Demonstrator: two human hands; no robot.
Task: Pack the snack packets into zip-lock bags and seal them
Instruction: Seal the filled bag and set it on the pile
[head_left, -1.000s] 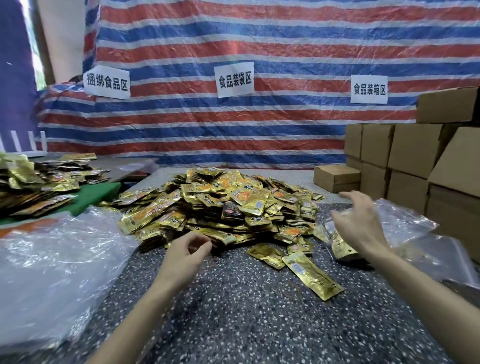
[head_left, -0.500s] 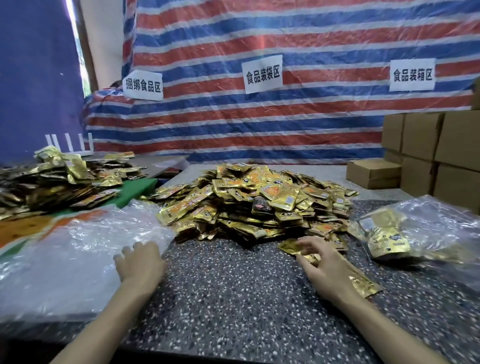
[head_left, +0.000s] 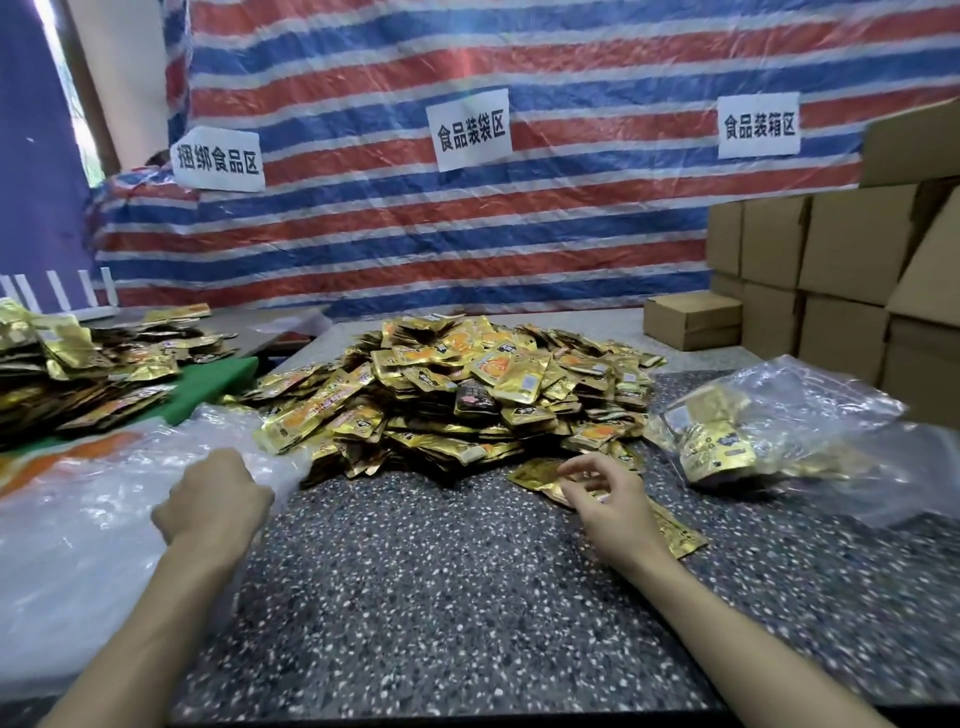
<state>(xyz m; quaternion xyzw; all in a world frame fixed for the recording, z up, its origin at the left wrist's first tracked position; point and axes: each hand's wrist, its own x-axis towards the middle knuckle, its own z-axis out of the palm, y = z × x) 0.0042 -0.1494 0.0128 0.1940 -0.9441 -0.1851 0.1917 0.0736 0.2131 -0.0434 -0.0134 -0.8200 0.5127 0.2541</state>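
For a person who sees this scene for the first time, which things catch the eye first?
A big pile of gold snack packets fills the middle of the speckled table, before a red, white and blue striped tarp. At right lies a clear bag holding packets, beside stacked cardboard boxes; the right hand touches a loose packet.

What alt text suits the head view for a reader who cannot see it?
A person's right hand pinches a loose gold foil snack packet beside a large heap of them on a speckled grey table. The left hand rests, fingers curled, on crinkled clear plastic bags.
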